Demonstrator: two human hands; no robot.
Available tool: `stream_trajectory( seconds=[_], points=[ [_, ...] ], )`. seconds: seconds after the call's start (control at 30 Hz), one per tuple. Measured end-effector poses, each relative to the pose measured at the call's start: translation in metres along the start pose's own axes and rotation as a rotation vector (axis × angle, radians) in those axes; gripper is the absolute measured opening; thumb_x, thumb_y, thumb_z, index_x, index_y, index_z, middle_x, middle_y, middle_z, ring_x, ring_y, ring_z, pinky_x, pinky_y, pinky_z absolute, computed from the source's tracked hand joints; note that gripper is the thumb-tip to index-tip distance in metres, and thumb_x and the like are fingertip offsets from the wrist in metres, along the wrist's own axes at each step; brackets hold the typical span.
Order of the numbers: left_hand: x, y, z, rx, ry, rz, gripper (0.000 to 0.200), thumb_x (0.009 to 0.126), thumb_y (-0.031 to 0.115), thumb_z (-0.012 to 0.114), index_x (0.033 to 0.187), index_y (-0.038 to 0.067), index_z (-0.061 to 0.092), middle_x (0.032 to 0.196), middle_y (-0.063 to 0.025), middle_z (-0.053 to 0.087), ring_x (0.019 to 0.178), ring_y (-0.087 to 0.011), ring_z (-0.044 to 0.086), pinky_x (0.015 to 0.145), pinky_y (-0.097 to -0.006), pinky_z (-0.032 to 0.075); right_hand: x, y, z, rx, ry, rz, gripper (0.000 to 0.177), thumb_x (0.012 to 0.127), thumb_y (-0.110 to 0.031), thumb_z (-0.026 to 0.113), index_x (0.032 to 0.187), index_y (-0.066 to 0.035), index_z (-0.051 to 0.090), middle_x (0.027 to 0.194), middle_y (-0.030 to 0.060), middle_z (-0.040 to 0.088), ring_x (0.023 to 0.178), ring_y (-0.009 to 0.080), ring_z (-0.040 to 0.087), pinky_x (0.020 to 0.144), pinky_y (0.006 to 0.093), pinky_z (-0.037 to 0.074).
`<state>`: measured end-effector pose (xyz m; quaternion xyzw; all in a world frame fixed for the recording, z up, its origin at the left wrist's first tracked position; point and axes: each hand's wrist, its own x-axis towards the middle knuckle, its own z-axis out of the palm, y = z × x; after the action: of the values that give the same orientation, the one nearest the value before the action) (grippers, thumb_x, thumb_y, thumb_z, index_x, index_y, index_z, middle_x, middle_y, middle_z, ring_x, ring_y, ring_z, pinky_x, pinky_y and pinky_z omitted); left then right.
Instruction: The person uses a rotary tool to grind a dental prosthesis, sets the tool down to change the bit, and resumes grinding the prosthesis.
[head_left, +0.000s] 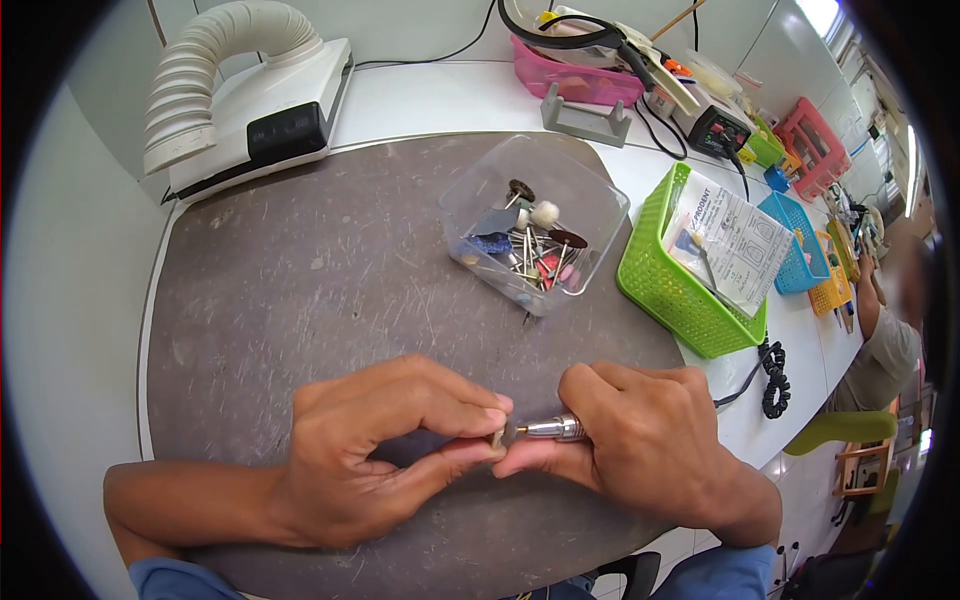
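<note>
Between the thumb and fingertips of my left hand [375,440] is a small beige piece [497,438], mostly covered by the fingers. My right hand [655,440] is wrapped round a metal rotary handpiece [556,428], which points left. A small greyish bit [510,433] at its tip meets or nearly meets the piece; contact is hard to make out. Both hands are over the front of a scratched brown work mat [300,290]. My right thumb reaches under the handpiece towards the left fingertips.
Beyond the hands stands a clear plastic box [463,205] of burs and polishing bits. A green basket [650,255] with a paper packet is to its right, near a coiled cord [775,380]. A white hose unit [215,100] sits back left. Another person [880,350] works far right.
</note>
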<state>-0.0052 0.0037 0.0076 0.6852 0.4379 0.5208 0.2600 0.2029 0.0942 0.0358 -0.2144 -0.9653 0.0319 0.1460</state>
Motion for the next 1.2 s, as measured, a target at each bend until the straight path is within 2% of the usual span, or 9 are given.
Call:
stream_trajectory(
  seconds=[0.33,0.63,1.2],
  points=[
    [0.0011,-0.0005,0.0003,0.002,-0.001,0.038,0.019,0.076,-0.003,0.081,0.091,0.000,0.070,0.095,-0.0202,0.072,0.083,-0.0212,0.073,0.069,-0.0275,0.059,-0.0017,-0.0016,0.0010,-0.012,0.038,0.033,0.059,0.079,-0.064,0.070,0.062,-0.011,0.048,0.051,0.0030,0.051,0.040,0.0181,0.055,0.035,0.0314,0.039],
    [0.0002,0.0001,0.0000,-0.010,-0.005,0.010,0.020,0.076,-0.004,0.081,0.092,-0.001,0.070,0.095,-0.0195,0.072,0.085,-0.0219,0.073,0.074,-0.0288,0.059,-0.0017,-0.0028,-0.0013,-0.004,0.003,0.023,0.058,0.080,-0.062,0.070,0.063,-0.011,0.049,0.051,0.0034,0.053,0.040,0.0184,0.056,0.035,0.0315,0.039],
    [0.0000,0.0003,0.0003,-0.022,-0.005,0.014,0.019,0.077,-0.002,0.081,0.092,0.000,0.070,0.097,-0.0198,0.072,0.086,-0.0208,0.073,0.073,-0.0277,0.059,-0.0014,-0.0028,-0.0008,0.024,0.000,0.067,0.059,0.081,-0.064,0.067,0.063,-0.011,0.050,0.052,0.0053,0.055,0.041,0.0215,0.059,0.036,0.0329,0.042]
  ],
)
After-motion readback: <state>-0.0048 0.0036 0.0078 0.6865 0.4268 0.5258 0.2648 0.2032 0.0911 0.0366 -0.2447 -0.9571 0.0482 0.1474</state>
